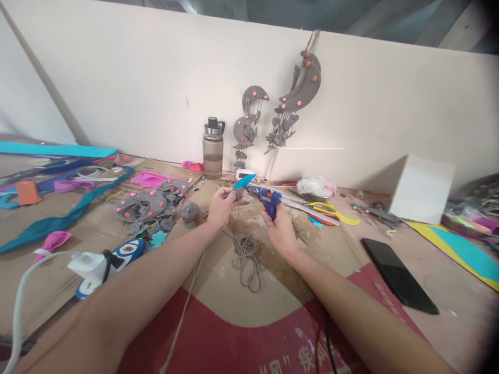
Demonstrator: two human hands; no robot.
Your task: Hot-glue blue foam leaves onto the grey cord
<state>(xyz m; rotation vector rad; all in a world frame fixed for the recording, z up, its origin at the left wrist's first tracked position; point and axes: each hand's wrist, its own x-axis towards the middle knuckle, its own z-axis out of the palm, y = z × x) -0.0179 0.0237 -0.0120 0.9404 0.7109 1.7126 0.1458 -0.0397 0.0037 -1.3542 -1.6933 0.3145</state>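
Note:
My left hand [221,206] pinches a small grey piece [238,194] with a grey cord hanging from it; a blue leaf-shaped piece [244,181] rises just above the fingertips. In my right hand [281,231] is a blue glue gun [270,200], its nozzle pointing left toward the grey piece. A loose tangle of grey cord [248,259] lies on the cardboard below both hands. Beside my left wrist sits a ball of grey yarn [189,212].
A water bottle [212,150] stands by the white board [156,88], where grey moon ornaments [304,85] hang. Left are felt strips, a grey ornament pile [150,205] and a power strip [130,252]. Right lie yellow scissors [331,210] and a black phone [397,275].

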